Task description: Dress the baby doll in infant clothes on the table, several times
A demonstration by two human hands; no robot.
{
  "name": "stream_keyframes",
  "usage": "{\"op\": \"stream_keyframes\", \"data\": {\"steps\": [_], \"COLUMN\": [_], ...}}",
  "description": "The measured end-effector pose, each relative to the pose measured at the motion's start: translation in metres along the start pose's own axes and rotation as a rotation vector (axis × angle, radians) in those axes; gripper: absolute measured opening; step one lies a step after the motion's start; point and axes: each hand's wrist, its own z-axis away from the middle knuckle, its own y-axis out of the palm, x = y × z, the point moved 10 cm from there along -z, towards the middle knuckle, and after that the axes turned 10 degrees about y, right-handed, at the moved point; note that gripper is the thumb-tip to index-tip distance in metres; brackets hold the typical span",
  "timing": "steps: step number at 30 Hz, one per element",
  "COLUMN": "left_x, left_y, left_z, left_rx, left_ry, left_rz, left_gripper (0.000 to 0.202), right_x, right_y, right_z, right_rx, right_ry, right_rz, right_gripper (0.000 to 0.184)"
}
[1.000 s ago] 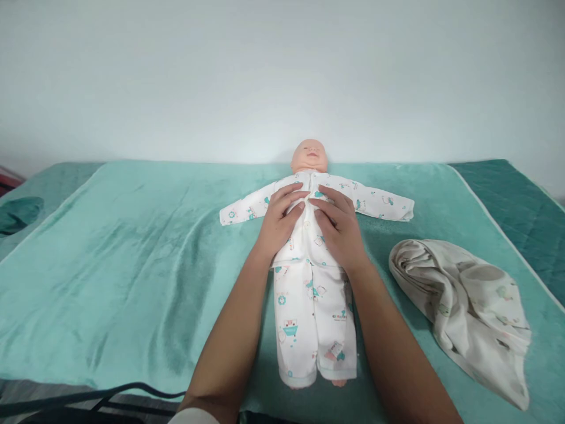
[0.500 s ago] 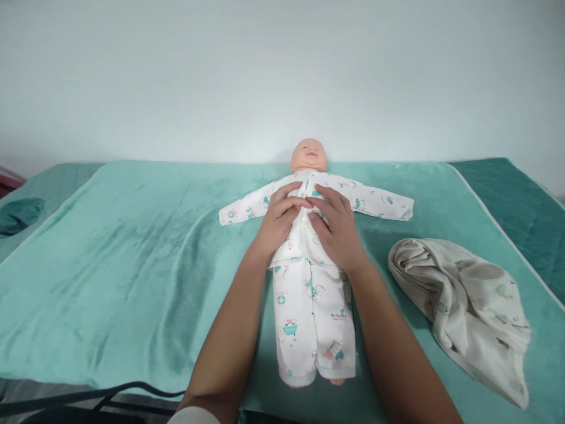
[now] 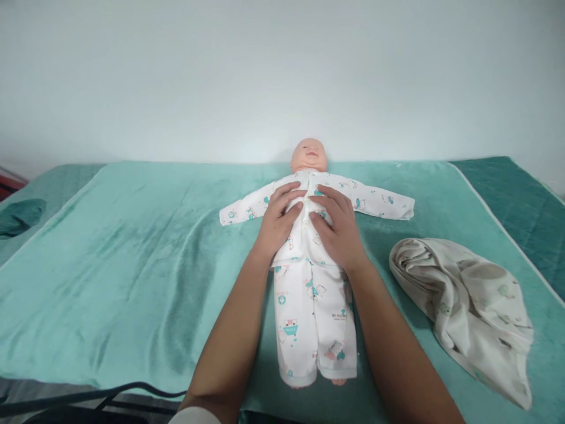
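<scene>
A baby doll [image 3: 309,154] lies on its back on a teal blanket [image 3: 132,253], head toward the wall, arms spread. It wears a white printed top [image 3: 375,203] and matching trousers [image 3: 313,318]. My left hand [image 3: 278,221] rests on the doll's chest, fingers bent and pinching the fabric at the top's front seam. My right hand [image 3: 338,227] lies opposite it on the chest, its fingers pressed on the same seam. The fingertips of both hands nearly meet at the middle of the chest.
A crumpled cream printed cloth [image 3: 468,306] lies on the blanket to the right of the doll. A darker green quilted cover [image 3: 521,206] shows at the right edge. A dark cable [image 3: 88,394] runs along the near left edge. A pale wall rises behind.
Both hands stay on the doll's chest; the fingers have shifted slightly along the front seam. Nothing else has moved.
</scene>
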Motion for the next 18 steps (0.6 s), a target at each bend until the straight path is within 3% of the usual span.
{"op": "stream_keyframes", "data": {"steps": [8, 18], "left_x": [0.0064, 0.0067], "left_y": [0.0018, 0.0022], "left_z": [-0.0016, -0.0021], "left_rx": [0.048, 0.024], "left_ry": [-0.026, -0.053], "left_rz": [0.019, 0.071], "left_gripper": [0.023, 0.019], "right_x": [-0.002, -0.0049], "right_y": [-0.0021, 0.002], "right_z": [-0.0003, -0.0001], "right_rx": [-0.023, 0.013], "right_ry": [-0.012, 0.016], "right_rz": [-0.036, -0.039], "right_gripper": [0.027, 0.03]}}
